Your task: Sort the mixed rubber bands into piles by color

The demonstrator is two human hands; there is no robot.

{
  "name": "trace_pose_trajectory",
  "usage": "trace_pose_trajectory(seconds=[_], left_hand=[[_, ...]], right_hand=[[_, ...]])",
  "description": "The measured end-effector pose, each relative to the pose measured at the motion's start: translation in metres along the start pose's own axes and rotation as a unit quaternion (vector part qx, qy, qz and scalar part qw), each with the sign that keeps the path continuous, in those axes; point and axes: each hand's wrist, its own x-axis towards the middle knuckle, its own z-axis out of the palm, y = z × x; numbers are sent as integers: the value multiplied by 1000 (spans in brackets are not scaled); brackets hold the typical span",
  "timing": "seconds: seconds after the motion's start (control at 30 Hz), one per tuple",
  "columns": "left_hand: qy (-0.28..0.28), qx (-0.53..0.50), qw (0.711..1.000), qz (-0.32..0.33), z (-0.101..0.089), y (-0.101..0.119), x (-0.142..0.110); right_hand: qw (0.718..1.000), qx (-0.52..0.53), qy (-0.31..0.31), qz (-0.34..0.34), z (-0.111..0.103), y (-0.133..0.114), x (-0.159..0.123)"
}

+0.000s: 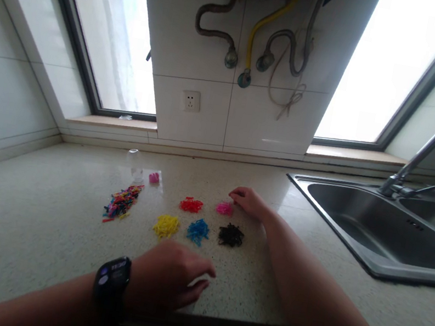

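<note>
My right hand [250,202] is at the far right of the sorted piles, its fingertips pinched together beside a pile of small pink pieces [224,208]. What it pinches, if anything, is too small to make out. My left hand [173,275], with a black watch [112,279] on the wrist, hovers near the counter's front edge, thumb and fingers apart and nothing visible between them. In front of it lie piles of small yellow pieces [166,225], blue pieces [198,231] and black pieces [231,235]. Red pieces [191,205] lie behind these. A mixed-colour heap [123,203] sits at the left.
A clear bottle or jar [136,172] and a pink lid-like object [154,177] stand behind the mixed heap. On the right, a steel sink [340,228] with a faucet [423,153] is set into the speckled counter [44,223]. A tiled wall with a socket [191,101] rises behind.
</note>
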Motion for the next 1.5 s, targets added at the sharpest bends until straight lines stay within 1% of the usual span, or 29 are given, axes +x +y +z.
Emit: trace_pose_trajectory(seconds=[0.07,0.13,0.23,0.33,0.43,0.63,0.7,0.8,0.97,1.07,1.2,1.3,1.37,1.4,1.5], left_hand=[[-9,-15,1000,20,6,5,-19],[-14,-21,999,36,13,4,-32],[-12,-27,998,62,23,-1,-42],[4,-27,995,97,29,-7,-43],[12,-27,992,122,30,-11,-44],[5,-49,990,132,29,-14,-49],[3,-53,990,131,29,-15,-50],[1,-50,989,136,30,-17,-50],[-7,-33,989,144,30,-17,-48],[-3,-27,988,153,30,-17,-48],[4,-16,985,170,32,-16,-47],[9,5,984,179,34,-16,-46],[13,15,983,180,35,-16,-46],[15,19,983,180,35,-17,-46],[21,25,983,180,36,-17,-46]], right_hand=[[1000,-1,-1,1,-1,-1,0],[1000,-4,-1,5,-2,-2,-1],[1000,-1,3,16,-3,-2,-3],[999,11,11,30,-4,-1,-5],[999,22,16,37,-4,-1,-7],[996,39,37,77,-7,-4,-11],[995,38,34,83,-8,-5,-12],[996,38,31,73,-8,-8,-13],[993,95,43,63,-9,-10,-16],[991,109,51,55,-8,-15,-19],[989,139,45,23,-4,-33,-20],[986,162,29,-16,5,-57,-16],[990,130,6,-58,15,-79,-11],[992,96,-10,-84,21,-92,-9],[986,3,-76,-147,45,-133,-1]])
